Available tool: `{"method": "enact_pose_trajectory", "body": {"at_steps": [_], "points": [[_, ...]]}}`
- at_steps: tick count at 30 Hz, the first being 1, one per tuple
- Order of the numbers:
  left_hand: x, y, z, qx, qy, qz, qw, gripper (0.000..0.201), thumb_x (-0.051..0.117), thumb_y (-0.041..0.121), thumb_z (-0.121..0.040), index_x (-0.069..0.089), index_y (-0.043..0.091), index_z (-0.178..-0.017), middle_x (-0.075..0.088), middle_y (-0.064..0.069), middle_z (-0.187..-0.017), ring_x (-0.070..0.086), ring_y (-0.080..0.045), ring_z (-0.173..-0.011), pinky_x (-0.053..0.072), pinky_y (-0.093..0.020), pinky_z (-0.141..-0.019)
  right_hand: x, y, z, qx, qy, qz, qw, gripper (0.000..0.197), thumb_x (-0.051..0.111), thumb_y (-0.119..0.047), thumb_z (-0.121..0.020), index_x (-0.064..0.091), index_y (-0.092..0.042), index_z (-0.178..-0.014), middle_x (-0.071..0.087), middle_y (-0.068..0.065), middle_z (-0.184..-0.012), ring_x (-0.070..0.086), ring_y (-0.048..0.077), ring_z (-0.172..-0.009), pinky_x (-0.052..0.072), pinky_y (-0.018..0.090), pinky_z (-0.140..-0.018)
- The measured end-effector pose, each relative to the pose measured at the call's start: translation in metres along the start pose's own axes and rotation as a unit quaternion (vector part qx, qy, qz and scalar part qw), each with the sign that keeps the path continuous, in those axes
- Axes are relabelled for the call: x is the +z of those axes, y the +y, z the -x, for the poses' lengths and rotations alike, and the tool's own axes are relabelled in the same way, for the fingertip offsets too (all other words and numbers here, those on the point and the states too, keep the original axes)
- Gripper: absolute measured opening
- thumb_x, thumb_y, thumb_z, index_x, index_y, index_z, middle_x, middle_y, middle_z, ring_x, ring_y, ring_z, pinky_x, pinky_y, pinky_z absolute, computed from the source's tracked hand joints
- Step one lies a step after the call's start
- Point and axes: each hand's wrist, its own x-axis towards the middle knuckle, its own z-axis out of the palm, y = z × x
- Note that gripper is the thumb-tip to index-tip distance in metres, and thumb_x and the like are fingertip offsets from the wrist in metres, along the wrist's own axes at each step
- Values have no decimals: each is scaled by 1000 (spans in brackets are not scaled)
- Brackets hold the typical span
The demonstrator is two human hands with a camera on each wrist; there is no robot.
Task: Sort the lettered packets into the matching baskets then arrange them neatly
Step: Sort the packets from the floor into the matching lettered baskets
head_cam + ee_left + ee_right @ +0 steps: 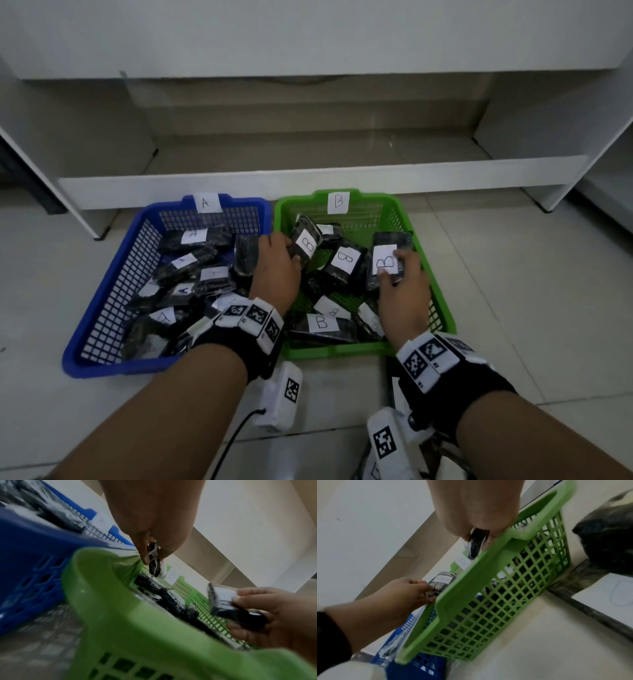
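Holding two black plastic-wrapped packets with white paper labels marked B, both over the green plastic mesh basket (442, 305) tagged B. Left hand (274, 270) pinching one B packet (305, 244) by its lower end, near the divide with the blue plastic mesh basket (102, 308) tagged A. Right hand (404, 291) gripping the other B packet (387, 260), thumb lying on its label. Risking, probably, a slip of slick wrap from so narrow a pinch, dropping the left packet across into the blue basket. Showing letters only from the head; showing thumb-and-finger clamping on packet edges only from the wrists.
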Motion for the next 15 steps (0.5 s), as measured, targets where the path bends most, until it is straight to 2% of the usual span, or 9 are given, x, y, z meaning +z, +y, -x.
{"method": "enact_pose_trajectory", "body": {"at_steps": [2, 4, 6, 8, 11, 13, 15], "points": [[10, -2, 0, 21, -22, -42, 999, 25, 53, 15, -92, 46, 7, -115, 42, -12, -122, 54, -30, -101, 45, -36, -83, 6, 7, 2, 21, -76, 69, 995, 35, 55, -12, -90, 48, -14, -125, 60, 15, -111, 58, 28, -93, 42, 26, -75], [18, -4, -1, 64, -39, -114, 991, 26, 52, 18, -92, 48, 8, -115, 46, -11, -119, 55, -30, -99, 45, -38, -77, 12, 11, 0, 35, -133, 137, 981, 41, 54, -20, -91, 45, -12, -130, 63, 16, -114, 59, 33, -103, 46, 32, -84], [24, -6, -1, 100, -36, -164, 981, 25, 51, 15, -91, 51, 7, -114, 50, -12, -115, 55, -31, -97, 45, -38, -77, 16, 15, -2, 27, -160, 174, 971, 43, 53, -21, -91, 44, -11, -132, 64, 17, -115, 57, 34, -107, 47, 39, -92], [27, -10, -3, 116, -25, -192, 974, 27, 51, 11, -90, 52, 7, -117, 51, -14, -115, 53, -32, -99, 44, -39, -81, 19, 16, -4, 42, -172, 169, 970, 44, 55, -17, -90, 43, -11, -131, 63, 19, -114, 57, 33, -106, 47, 41, -91], [24, -9, -8, 109, 8, -120, 987, 35, 52, 1, -86, 50, 10, -120, 51, -14, -114, 52, -32, -101, 45, -40, -83, 20, 17, -5, 48, -156, 157, 974, 44, 57, -16, -88, 43, -10, -130, 61, 21, -114, 57, 34, -106, 48, 41, -90], [21, -7, -13, 75, 41, -50, 995, 28, 53, 1, -87, 52, 8, -114, 49, -14, -116, 53, -30, -100, 44, -36, -85, 21, 19, -5, 36, -147, 180, 972, 45, 54, -15, -88, 42, -10, -131, 59, 22, -116, 54, 35, -109, 46, 39, -91], [22, -8, -16, 61, 44, -37, 996, 22, 55, 6, -89, 56, 7, -111, 49, -13, -116, 54, -29, -100, 43, -34, -88, 21, 19, -4, 29, -155, 225, 962, 47, 49, -13, -89, 39, -10, -135, 54, 22, -121, 47, 36, -114, 40, 35, -93]]}}
